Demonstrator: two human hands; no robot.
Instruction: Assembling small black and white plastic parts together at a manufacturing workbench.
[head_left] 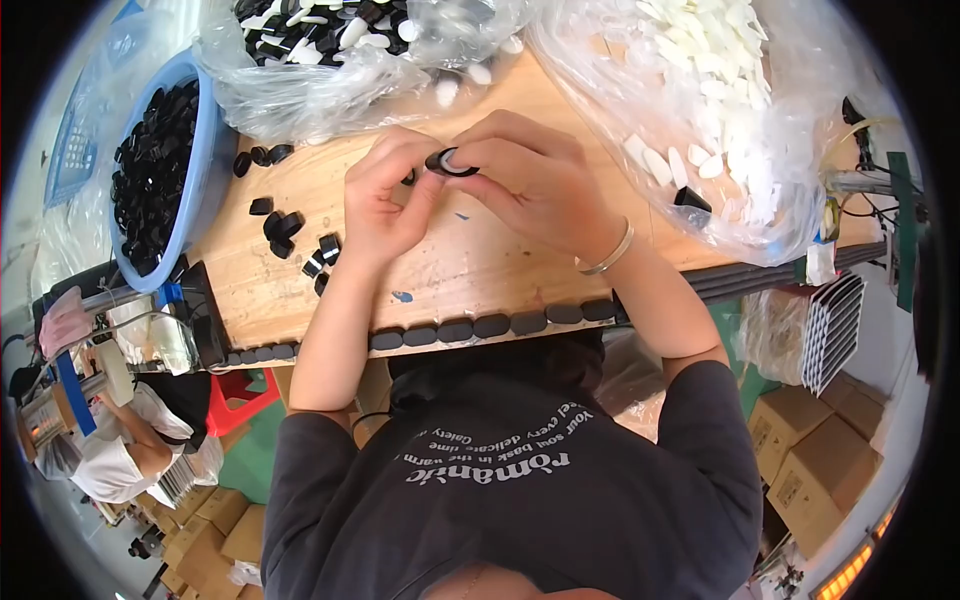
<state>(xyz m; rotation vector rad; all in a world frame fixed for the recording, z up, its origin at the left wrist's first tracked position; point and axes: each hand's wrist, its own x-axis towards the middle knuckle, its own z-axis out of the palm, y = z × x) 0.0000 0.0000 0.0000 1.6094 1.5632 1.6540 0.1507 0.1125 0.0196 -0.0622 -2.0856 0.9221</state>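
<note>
Above the wooden table point(470, 260), my two hands meet at a small black oval cap point(436, 160) with a white inner part showing. My right hand point(540, 180) pinches the cap between thumb and fingers. On its other end, the fingers of my left hand point(385, 195) are closed too. A bit of something black shows in the curl of the left fingers, too hidden to name. Several loose black caps point(283, 228) lie on the table left of my left forearm. A row of black oval pieces point(455, 330) lines the near table edge.
A blue basin point(207, 150) full of black caps stands at the left. At the back, a clear plastic bag point(300, 95) holds mixed black and white pieces. White oval pieces point(715, 80) fill another bag at right. Cardboard boxes point(820, 455) and a seated person point(105, 450) are beyond the table.
</note>
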